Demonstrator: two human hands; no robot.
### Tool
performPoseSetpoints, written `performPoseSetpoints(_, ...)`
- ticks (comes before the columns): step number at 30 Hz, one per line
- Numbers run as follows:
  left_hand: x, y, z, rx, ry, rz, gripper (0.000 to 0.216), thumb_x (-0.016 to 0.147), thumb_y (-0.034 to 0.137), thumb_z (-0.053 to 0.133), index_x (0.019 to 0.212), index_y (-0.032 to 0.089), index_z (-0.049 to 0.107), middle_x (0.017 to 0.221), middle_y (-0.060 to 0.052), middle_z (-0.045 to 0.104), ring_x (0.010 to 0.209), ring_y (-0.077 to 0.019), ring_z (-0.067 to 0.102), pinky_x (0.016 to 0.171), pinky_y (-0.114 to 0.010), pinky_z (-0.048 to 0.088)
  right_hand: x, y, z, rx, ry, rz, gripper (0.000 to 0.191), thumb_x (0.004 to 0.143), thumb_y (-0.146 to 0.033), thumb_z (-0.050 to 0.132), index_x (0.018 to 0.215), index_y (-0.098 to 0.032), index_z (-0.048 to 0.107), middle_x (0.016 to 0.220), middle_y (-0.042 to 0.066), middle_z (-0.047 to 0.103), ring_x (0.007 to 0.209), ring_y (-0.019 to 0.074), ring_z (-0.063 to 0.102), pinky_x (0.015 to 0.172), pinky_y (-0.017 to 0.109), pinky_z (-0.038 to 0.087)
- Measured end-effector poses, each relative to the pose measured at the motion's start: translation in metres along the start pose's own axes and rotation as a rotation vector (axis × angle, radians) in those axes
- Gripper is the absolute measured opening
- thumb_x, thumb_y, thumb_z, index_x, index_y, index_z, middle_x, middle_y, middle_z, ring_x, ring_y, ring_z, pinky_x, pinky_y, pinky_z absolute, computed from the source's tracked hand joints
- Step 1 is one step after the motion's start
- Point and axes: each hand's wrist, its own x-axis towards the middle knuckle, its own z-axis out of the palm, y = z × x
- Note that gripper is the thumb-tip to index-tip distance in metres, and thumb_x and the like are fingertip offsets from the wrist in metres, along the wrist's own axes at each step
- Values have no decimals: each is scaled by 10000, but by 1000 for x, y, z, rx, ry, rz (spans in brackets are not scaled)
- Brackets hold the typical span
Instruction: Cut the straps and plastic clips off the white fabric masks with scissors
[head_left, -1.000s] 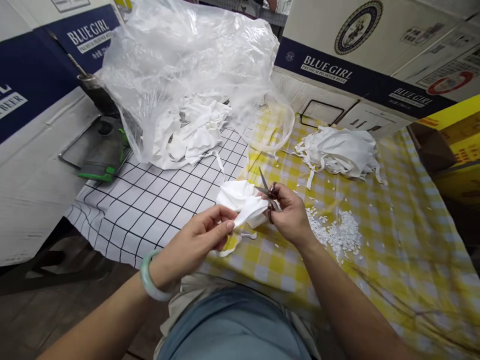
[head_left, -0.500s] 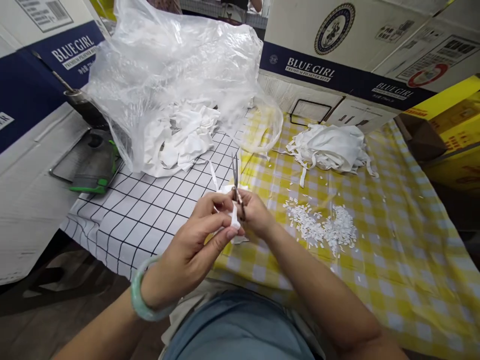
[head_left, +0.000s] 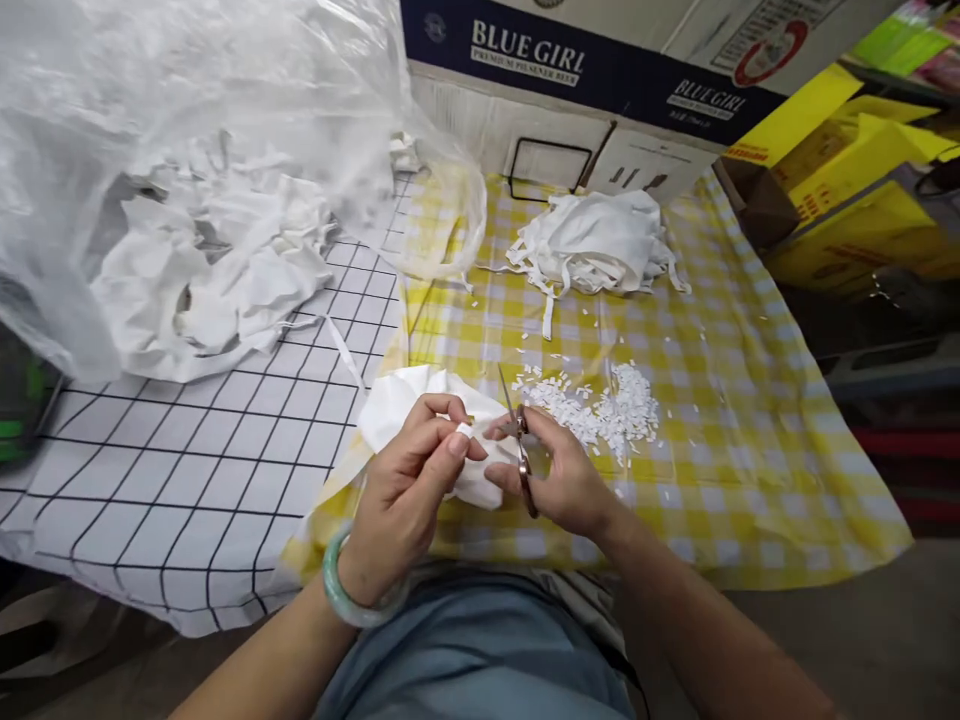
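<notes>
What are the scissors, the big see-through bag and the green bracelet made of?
The scissors look like metal: thin, dark, slightly shiny blades. The bag looks like thin plastic film: clear, crinkled, glossy. The bracelet could be jade or glass: pale green, smooth and polished; the picture cannot settle which.

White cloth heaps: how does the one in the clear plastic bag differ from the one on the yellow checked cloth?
The white cloth heap in the clear plastic bag looks larger and lies over the black-grid white cloth; the white cloth heap on the yellow checked cloth lies uncovered, strips trailing out. Both are crumpled white fabric.
</notes>
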Motion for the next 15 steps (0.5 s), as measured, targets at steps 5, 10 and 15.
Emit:
performPoseSetpoints(5,4,16,-5,-68,86,-19,221,914,302,603,793,195,754,1052,-69,541,887,-166,546,716,-245,488,5,5,69,699,-78,156,407,685,-524,783,818,-215,555,739,-18,550,622,121,496,611,265,439)
performPoseSetpoints(10,5,15,-17,-54,179,-76,192,896,305,628,792,188,739,1032,-50,546,581,-64,386,502,-214,370,-1,7,62,548,-105,167,375,728,-510,751,800,-209,539,737,-10,541,631,124,492,588,255,424)
performPoseSetpoints(15,3,11,-15,31,92,-85,222,914,307,601,775,196,733,1054,-74,515,875,-166,517,614,-220,447,2,2,19,218,21,-45,348,666,-408,820,883,-222,622,886,38,610,849,198,554,811,335,473)
